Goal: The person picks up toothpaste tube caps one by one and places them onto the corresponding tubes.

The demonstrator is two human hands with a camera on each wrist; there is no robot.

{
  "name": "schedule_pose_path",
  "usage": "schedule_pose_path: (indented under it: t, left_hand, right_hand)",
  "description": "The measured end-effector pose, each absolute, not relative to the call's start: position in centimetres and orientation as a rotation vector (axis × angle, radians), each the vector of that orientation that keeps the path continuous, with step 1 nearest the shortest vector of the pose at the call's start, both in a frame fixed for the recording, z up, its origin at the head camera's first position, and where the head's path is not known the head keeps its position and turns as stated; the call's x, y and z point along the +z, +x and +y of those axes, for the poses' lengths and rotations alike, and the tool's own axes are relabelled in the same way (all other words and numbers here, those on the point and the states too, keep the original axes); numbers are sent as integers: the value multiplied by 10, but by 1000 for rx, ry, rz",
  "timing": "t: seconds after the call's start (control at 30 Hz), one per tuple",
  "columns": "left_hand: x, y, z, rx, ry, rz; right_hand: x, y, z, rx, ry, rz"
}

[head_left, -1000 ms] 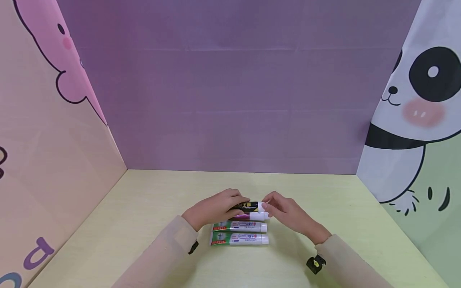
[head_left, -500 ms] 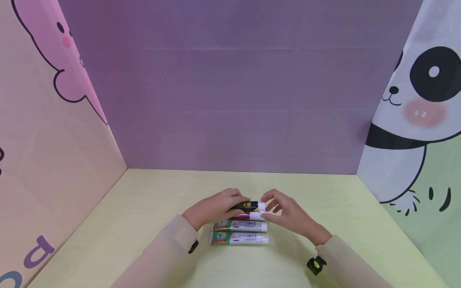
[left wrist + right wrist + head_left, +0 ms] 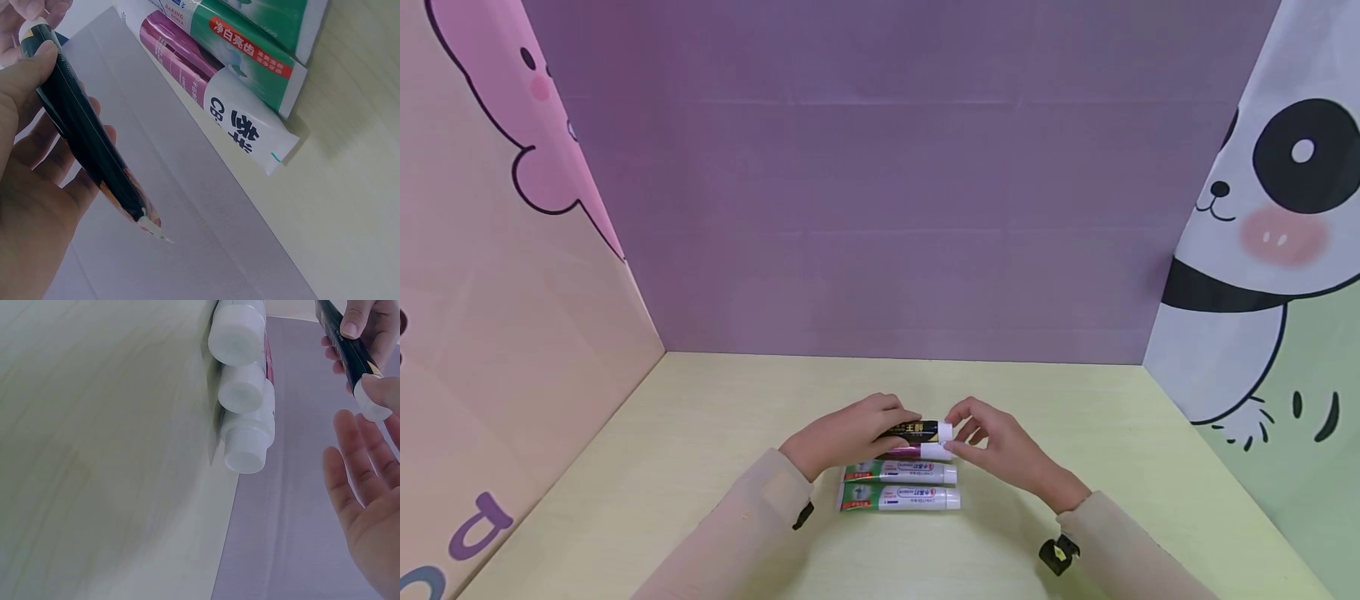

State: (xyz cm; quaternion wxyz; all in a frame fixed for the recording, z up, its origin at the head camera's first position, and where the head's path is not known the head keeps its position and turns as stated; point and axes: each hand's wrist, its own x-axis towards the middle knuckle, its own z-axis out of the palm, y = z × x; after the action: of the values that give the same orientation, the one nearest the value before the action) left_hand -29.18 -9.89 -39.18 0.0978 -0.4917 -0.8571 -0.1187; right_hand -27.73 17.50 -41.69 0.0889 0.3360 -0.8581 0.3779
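Observation:
My left hand grips a black toothpaste tube, its thumb on one side and its fingers on the other. The tube is held up off the table with its white cap pointing right. At that cap my right hand pinches with thumb and forefinger, while its other fingers hang loosely curved. Nearer me lie a purple-and-white toothpaste tube and two green-and-white toothpaste tubes, side by side with caps to the right. Part of the purple one is hidden by my left hand in the head view.
The pale wooden table runs back to a purple wall. A pink cartoon panel stands on the left, a panda panel on the right. Each wrist wears a dark strap.
My right thumb has slid toward me along the cap, and the right fingers have spread a little around it. The left hand and the tubes on the table look unmoved.

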Motion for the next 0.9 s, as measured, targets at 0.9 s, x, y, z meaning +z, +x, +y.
schedule_pose_path:
  t: [0.9]
  left_hand:
    - [-395,-300,-100,-386,-1462,-2466]
  right_hand:
    - [-421,-280,170,1113,959,-2609]
